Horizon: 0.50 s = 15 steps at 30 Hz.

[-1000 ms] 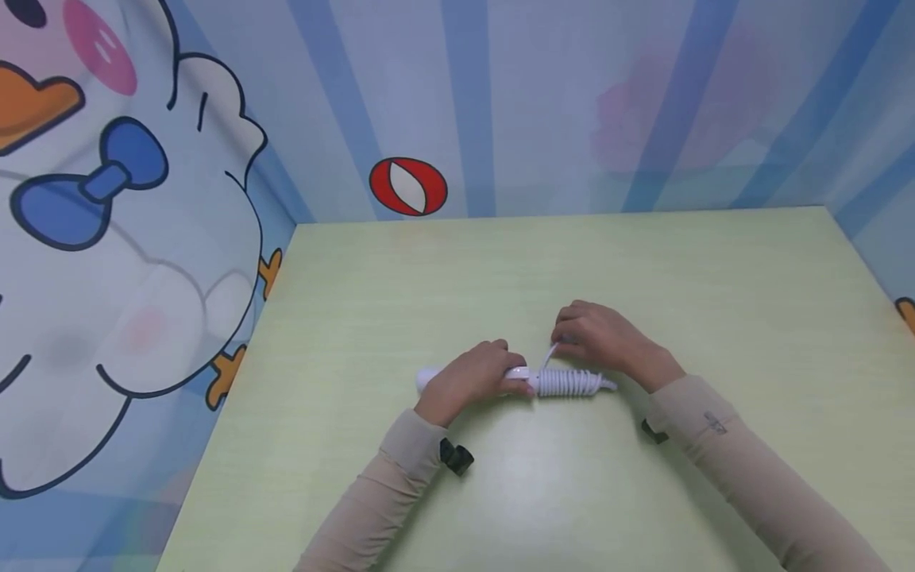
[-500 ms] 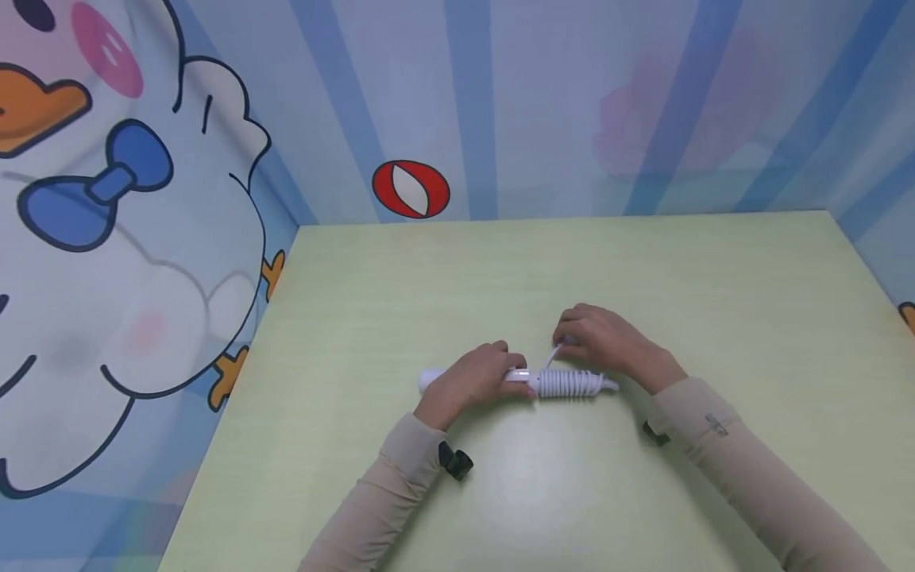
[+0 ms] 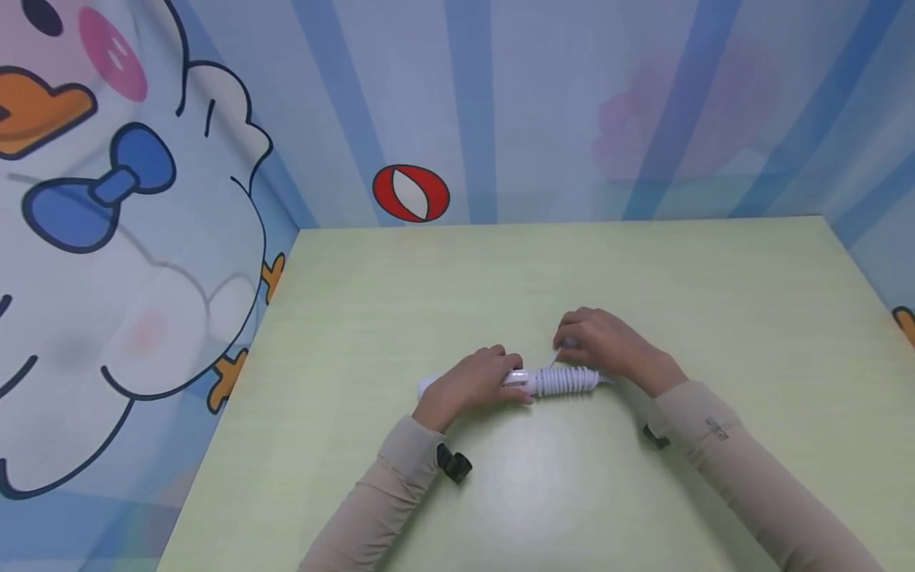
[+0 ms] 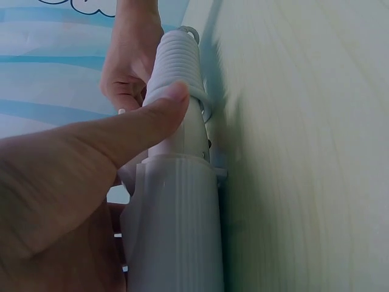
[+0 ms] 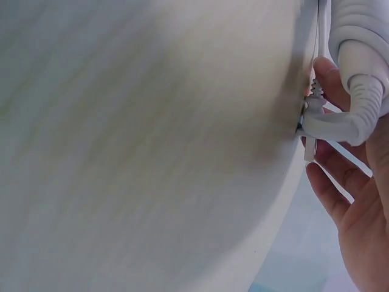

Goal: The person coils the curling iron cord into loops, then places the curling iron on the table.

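A white wand-shaped hair iron point(image 3: 530, 382) lies across the table, its own white cord point(image 3: 568, 380) wound in tight turns around the right-hand end. Over its middle, my left hand point(image 3: 472, 383) grips the body, and the left wrist view shows the thumb point(image 4: 149, 125) lying along the barrel point(image 4: 179, 225) by the coils. Just above the wound part, my right hand point(image 3: 604, 343) pinches the loose length of cord, which runs up from the coils. In the right wrist view, a ribbed bend of cord point(image 5: 366, 106) leaves the iron's end near the right fingers point(image 5: 331, 188).
The pale yellow-green table point(image 3: 400, 294) meets a blue striped wall point(image 3: 543, 111) at the back. A large cartoon duck point(image 3: 171, 302) is printed on the left panel. Dark wrist cameras point(image 3: 453, 463) sit at the cuffs.
The iron has turned slightly under my left hand, so its lever shows differently. My right hand keeps its pinch on the cord near the same place. The head view has shifted a little.
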Available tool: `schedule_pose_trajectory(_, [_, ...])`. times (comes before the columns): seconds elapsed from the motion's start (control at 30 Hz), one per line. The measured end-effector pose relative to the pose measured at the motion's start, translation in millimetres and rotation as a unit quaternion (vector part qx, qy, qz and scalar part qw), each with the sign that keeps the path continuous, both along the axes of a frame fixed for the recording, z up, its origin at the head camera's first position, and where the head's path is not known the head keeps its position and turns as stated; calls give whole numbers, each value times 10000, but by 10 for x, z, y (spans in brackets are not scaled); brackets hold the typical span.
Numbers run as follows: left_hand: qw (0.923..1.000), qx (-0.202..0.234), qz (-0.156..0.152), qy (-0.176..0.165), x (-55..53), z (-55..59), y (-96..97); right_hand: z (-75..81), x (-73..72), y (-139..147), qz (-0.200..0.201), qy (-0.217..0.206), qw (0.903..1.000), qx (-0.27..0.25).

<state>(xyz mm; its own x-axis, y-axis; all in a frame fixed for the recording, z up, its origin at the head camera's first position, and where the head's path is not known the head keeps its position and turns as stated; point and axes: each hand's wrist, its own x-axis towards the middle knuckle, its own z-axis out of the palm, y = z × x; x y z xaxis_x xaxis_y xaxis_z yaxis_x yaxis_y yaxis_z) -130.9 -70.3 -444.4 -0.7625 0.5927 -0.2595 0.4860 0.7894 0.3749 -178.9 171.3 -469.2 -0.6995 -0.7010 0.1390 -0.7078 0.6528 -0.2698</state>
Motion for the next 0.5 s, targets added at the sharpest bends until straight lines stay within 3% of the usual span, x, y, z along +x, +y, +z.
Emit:
schedule_pose_trajectory(0.33, [10000, 51, 79, -27, 4, 3, 3, 10, -30, 41, -47, -225, 9996, -154])
schedule_pose_trajectory(0.5, [9997, 61, 193, -132, 5, 31, -11, 75, -48, 69, -398, -424, 9978, -331])
